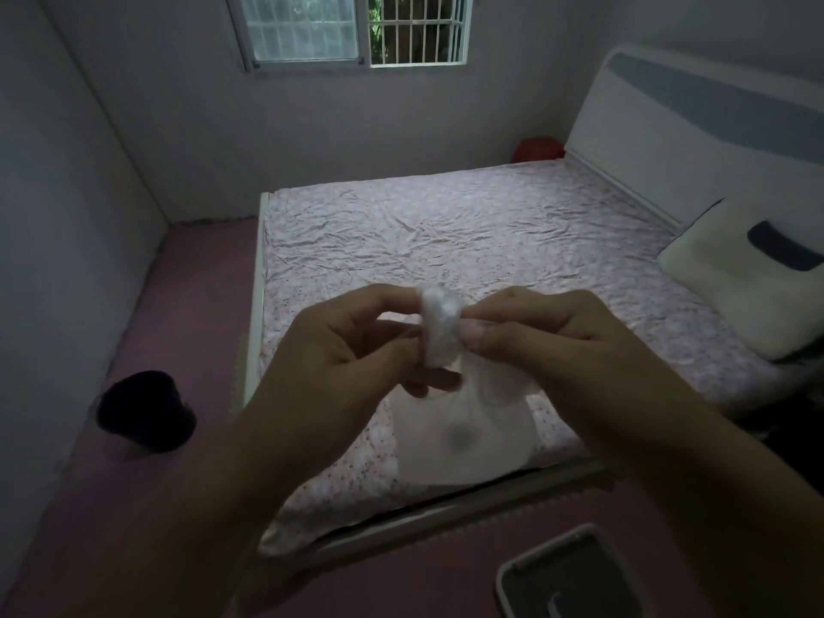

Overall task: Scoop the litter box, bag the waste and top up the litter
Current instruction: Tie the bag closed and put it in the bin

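A thin white plastic bag [463, 434] hangs in front of me over the near edge of the bed, with a dark lump showing through its lower part. Its top is twisted into a bunched loop. My left hand [352, 350] pinches that bunched top from the left. My right hand [548, 332] pinches it from the right, thumb and fingers curled on the plastic. The litter box [575, 577], grey with a pale rim, sits on the floor at the bottom right, cut off by the frame edge.
A bed [446, 243] with a wrinkled floral sheet fills the middle, a white pillow [749, 278] at its right. A dark round bin [145, 412] stands on the pink floor at the left. A barred window [356, 29] is in the far wall.
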Demonstrator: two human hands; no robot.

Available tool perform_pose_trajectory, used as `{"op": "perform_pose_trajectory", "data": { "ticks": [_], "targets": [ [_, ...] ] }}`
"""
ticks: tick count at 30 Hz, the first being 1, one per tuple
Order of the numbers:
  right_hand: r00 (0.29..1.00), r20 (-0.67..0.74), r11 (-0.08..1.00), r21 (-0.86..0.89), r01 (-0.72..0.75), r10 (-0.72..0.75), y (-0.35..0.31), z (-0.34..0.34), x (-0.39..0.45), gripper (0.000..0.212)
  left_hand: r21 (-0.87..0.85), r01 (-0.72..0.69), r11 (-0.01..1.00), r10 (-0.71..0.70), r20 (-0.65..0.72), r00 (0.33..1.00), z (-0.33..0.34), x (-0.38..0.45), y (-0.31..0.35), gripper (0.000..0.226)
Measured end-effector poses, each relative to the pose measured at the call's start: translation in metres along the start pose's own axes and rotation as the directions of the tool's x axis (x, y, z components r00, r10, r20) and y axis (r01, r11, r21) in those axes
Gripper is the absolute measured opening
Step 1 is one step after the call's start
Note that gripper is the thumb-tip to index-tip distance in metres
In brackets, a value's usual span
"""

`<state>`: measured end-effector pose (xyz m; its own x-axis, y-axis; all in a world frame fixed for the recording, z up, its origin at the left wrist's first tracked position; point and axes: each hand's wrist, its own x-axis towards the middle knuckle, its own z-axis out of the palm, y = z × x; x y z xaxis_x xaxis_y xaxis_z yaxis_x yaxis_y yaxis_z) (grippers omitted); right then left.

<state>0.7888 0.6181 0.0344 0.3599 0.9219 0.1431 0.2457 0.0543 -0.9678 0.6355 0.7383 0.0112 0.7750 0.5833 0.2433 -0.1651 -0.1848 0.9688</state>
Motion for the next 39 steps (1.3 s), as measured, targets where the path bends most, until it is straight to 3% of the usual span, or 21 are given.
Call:
{"op": "perform_pose_trajectory", "data": {
  "ticks": [2,5,9,12,17,23,32,36,39],
  "targets": [
    [0.994,0.055,0.977,0.185,-0.107,0.098,0.003,0.001,-0.001,0.029,0.056,-0.009,0.998,0.012,-0.054,0.998,0.005,0.0,0.001,0.024],
    [0.98,0.085,0.927,0.319,-0.198,0.18,0.006,0.007,-0.004,0.039,0.197,-0.037,0.98,0.064,-0.135,0.989,0.012,-0.002,-0.001,0.032],
    [0.962,-0.002,0.869,0.428,-0.246,0.274,0.014,0.015,-0.005,0.024,0.496,-0.138,0.857,0.229,-0.127,0.965,0.022,-0.003,-0.006,0.019],
    [0.944,-0.026,0.832,0.48,-0.278,0.33,0.021,0.013,-0.002,0.011,0.594,-0.155,0.789,0.269,-0.106,0.957,0.031,-0.004,-0.008,0.018],
    [0.92,-0.045,0.839,0.429,-0.335,0.39,0.031,0.009,-0.003,0.008,0.595,-0.128,0.794,0.193,-0.047,0.98,0.029,-0.008,-0.01,0.028],
    [0.922,-0.123,0.9,0.297,-0.32,0.368,0.046,0.015,-0.002,0.016,0.703,-0.096,0.705,0.218,-0.086,0.972,0.029,-0.016,-0.024,0.027],
    [0.948,-0.034,0.943,0.12,-0.309,0.315,0.061,0.048,0.007,0.01,0.455,0.141,0.879,0.011,-0.315,0.949,0.001,-0.052,-0.039,0.009],
    [0.973,0.064,0.975,0.026,-0.223,0.221,0.05,0.084,0.011,0.008,0.186,0.19,0.964,-0.104,-0.393,0.914,-0.028,-0.075,-0.037,0.012],
    [0.988,0.089,0.99,-0.083,-0.117,0.124,0.041,0.122,0.015,0.011,-0.125,0.217,0.968,-0.25,-0.422,0.871,-0.059,-0.096,-0.039,0.008]
  ]
}}
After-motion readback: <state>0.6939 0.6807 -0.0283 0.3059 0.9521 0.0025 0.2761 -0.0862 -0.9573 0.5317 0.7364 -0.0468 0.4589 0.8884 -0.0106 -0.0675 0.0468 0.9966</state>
